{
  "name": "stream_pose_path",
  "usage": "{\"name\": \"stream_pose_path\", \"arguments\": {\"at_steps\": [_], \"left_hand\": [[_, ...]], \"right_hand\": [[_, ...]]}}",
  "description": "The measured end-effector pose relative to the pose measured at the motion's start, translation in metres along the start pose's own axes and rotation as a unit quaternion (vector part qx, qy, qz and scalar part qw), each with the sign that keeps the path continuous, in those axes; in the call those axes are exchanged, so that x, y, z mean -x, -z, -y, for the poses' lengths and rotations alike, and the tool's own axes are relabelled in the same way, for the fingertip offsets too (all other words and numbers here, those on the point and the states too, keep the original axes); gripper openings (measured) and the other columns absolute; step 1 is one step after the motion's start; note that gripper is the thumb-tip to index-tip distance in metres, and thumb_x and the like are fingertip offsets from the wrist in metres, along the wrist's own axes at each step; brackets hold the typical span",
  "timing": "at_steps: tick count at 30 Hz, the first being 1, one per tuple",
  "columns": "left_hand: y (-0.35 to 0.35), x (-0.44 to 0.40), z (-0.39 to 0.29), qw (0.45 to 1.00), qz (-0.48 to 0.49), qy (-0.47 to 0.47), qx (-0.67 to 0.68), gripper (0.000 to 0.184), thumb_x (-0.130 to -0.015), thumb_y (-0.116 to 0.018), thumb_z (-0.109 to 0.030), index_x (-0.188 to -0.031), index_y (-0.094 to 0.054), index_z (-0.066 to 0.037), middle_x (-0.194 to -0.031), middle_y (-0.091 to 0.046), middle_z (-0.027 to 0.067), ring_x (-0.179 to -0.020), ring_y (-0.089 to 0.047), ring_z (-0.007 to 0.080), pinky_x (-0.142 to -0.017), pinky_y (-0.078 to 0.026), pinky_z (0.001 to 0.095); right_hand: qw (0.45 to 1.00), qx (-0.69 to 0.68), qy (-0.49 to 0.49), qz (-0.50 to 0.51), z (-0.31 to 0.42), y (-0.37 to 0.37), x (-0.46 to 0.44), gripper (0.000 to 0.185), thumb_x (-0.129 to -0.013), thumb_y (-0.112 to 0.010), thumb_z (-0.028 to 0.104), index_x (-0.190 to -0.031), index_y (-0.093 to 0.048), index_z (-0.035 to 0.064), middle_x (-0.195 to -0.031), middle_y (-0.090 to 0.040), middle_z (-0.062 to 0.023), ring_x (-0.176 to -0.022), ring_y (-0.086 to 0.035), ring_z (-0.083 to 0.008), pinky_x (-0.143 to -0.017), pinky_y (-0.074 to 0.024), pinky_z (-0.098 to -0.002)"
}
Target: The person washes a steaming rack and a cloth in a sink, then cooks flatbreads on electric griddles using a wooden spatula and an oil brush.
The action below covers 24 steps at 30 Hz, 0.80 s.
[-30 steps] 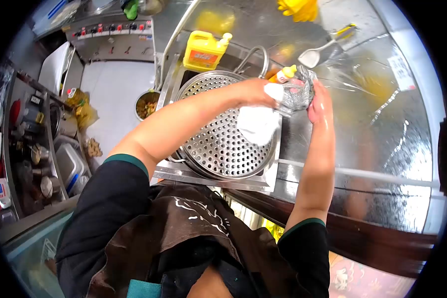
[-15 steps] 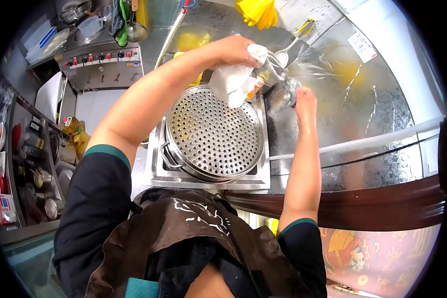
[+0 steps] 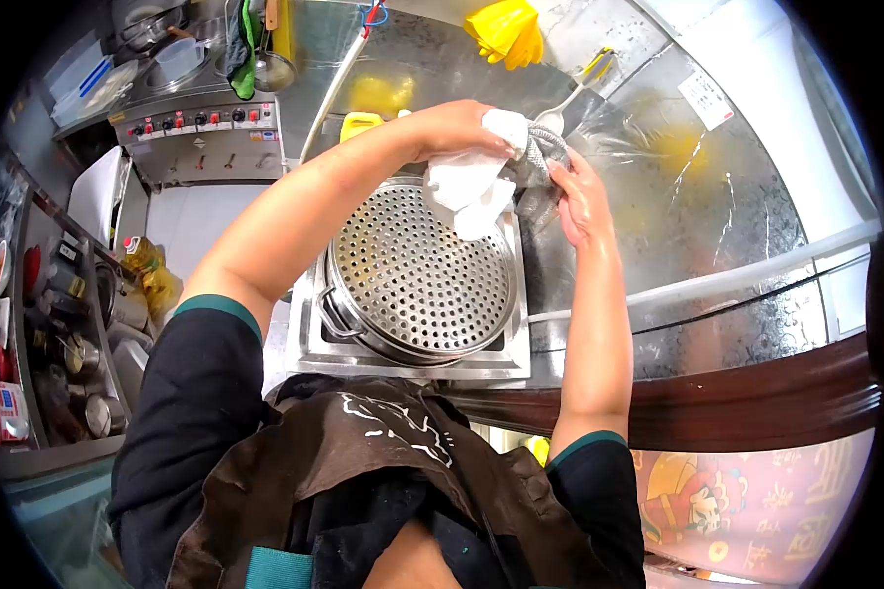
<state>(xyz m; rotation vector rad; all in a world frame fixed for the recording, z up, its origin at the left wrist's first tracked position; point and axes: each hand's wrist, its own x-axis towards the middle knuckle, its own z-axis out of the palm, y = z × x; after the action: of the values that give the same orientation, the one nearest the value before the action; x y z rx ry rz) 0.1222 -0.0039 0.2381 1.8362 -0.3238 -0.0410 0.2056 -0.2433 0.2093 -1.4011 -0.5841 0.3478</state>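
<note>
Ideally, handling like this wants an even, gentle tension, as the left hand (image 3: 469, 130) clutches the white cloth (image 3: 457, 184) over the perforated pan's (image 3: 422, 280) far edge and the right hand (image 3: 583, 202) pinches the adjoining grey mesh (image 3: 543, 149).

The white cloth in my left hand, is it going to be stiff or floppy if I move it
The white cloth is likely floppy, since it droops in loose folds from your left hand. It looks thin, so it's probably light for its size. Its lower end seems to hang free over the perforated tray, so it may swing.
</note>
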Motion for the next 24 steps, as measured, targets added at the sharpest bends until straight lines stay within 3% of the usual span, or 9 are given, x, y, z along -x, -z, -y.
{"name": "stream_pose_path", "arguments": {"at_steps": [6,9,11,13,15,16,17,20,24], "left_hand": [[0.0,0.015,0.002,0.999,0.011,0.026,-0.032,0.038,-0.078,-0.074,-0.023,-0.11,-0.066,-0.005,-0.096,-0.069,0.0062,-0.084,-0.064,0.0147,-0.077,-0.051,0.0295],[0.008,0.008,0.036,0.993,0.023,0.012,-0.113,0.044,-0.079,-0.068,-0.037,-0.113,-0.064,-0.009,-0.105,-0.067,0.0124,-0.092,-0.063,0.0218,-0.083,-0.051,0.0355],[0.006,0.013,0.039,0.984,0.046,0.045,-0.166,0.056,-0.078,-0.07,-0.045,-0.12,-0.06,-0.01,-0.11,-0.065,0.0121,-0.095,-0.062,0.0237,-0.088,-0.05,0.0365],[0.003,0.016,0.028,0.986,0.026,0.028,-0.161,0.055,-0.079,-0.07,-0.04,-0.123,-0.058,-0.01,-0.111,-0.064,0.0099,-0.095,-0.062,0.0226,-0.088,-0.05,0.0345],[-0.002,0.003,0.033,0.995,0.088,0.014,0.053,0.056,-0.08,-0.07,-0.036,-0.126,-0.056,-0.007,-0.113,-0.064,0.0086,-0.094,-0.062,0.0203,-0.087,-0.05,0.0325],[-0.009,-0.003,0.03,0.986,0.081,0.049,0.137,0.043,-0.079,-0.074,-0.023,-0.117,-0.061,-0.007,-0.093,-0.068,0.0067,-0.077,-0.065,0.0162,-0.068,-0.054,0.031],[-0.016,-0.018,0.043,0.979,0.09,0.048,0.178,0.04,-0.077,-0.076,-0.023,-0.11,-0.062,-0.004,-0.088,-0.067,0.0067,-0.073,-0.065,0.0155,-0.064,-0.054,0.0313],[-0.024,-0.003,0.01,0.985,0.06,0.071,0.148,0.038,-0.076,-0.077,-0.019,-0.108,-0.063,-0.003,-0.089,-0.068,0.0073,-0.075,-0.066,0.0157,-0.065,-0.054,0.0313],[-0.022,-0.009,0.02,0.986,0.047,0.044,0.154,0.036,-0.077,-0.075,-0.015,-0.109,-0.064,-0.003,-0.093,-0.069,0.0069,-0.079,-0.067,0.0156,-0.068,-0.055,0.0309]], "right_hand": [[0.981,0.113,0.025,-0.158,0.003,0.015,-0.007,0.024,-0.091,-0.054,0.002,-0.114,-0.057,-0.0011,-0.106,-0.064,-0.0085,-0.096,-0.061,-0.0163,-0.088,-0.0474,-0.0308],[0.987,0.026,0.037,-0.153,0.016,0.017,-0.001,0.024,-0.092,-0.053,0.003,-0.115,-0.055,-0.0017,-0.104,-0.064,-0.0078,-0.095,-0.06,-0.0154,-0.086,-0.0477,-0.0303],[0.985,0.106,0.04,-0.13,0.022,0.013,0.002,0.026,-0.091,-0.055,0.003,-0.116,-0.054,-0.0012,-0.102,-0.062,-0.0061,-0.094,-0.058,-0.0132,-0.085,-0.0465,-0.0283],[0.97,0.217,0.063,-0.091,0.018,0.011,0.002,0.026,-0.09,-0.056,0.002,-0.116,-0.054,-0.0006,-0.101,-0.061,-0.0056,-0.093,-0.057,-0.0124,-0.085,-0.0456,-0.0277],[0.963,0.256,0.05,-0.072,0.024,-0.008,0.007,0.035,-0.087,-0.058,0.0,-0.122,-0.053,-0.0012,-0.108,-0.06,-0.0064,-0.097,-0.056,-0.0121,-0.089,-0.0434,-0.0263],[0.954,0.285,0.075,-0.055,0.026,-0.015,0.009,0.039,-0.087,-0.058,-0.001,-0.125,-0.052,-0.0015,-0.11,-0.059,-0.0067,-0.098,-0.055,-0.0122,-0.089,-0.043,-0.026],[0.943,0.315,0.1,-0.039,0.026,-0.018,0.01,0.042,-0.086,-0.058,-0.001,-0.127,-0.051,-0.0017,-0.112,-0.059,-0.007,-0.1,-0.055,-0.0123,-0.09,-0.0426,-0.0258],[0.947,0.284,0.147,0.002,0.022,-0.016,0.009,0.051,-0.085,-0.057,-0.004,-0.135,-0.047,-0.0013,-0.116,-0.057,-0.0071,-0.103,-0.054,-0.0118,-0.092,-0.0421,-0.025],[0.961,0.267,0.073,-0.017,0.046,-0.012,0.03,0.054,-0.085,-0.055,-0.006,-0.138,-0.045,-0.0014,-0.114,-0.058,-0.0066,-0.103,-0.056,-0.0118,-0.091,-0.0437,-0.0245]]}}
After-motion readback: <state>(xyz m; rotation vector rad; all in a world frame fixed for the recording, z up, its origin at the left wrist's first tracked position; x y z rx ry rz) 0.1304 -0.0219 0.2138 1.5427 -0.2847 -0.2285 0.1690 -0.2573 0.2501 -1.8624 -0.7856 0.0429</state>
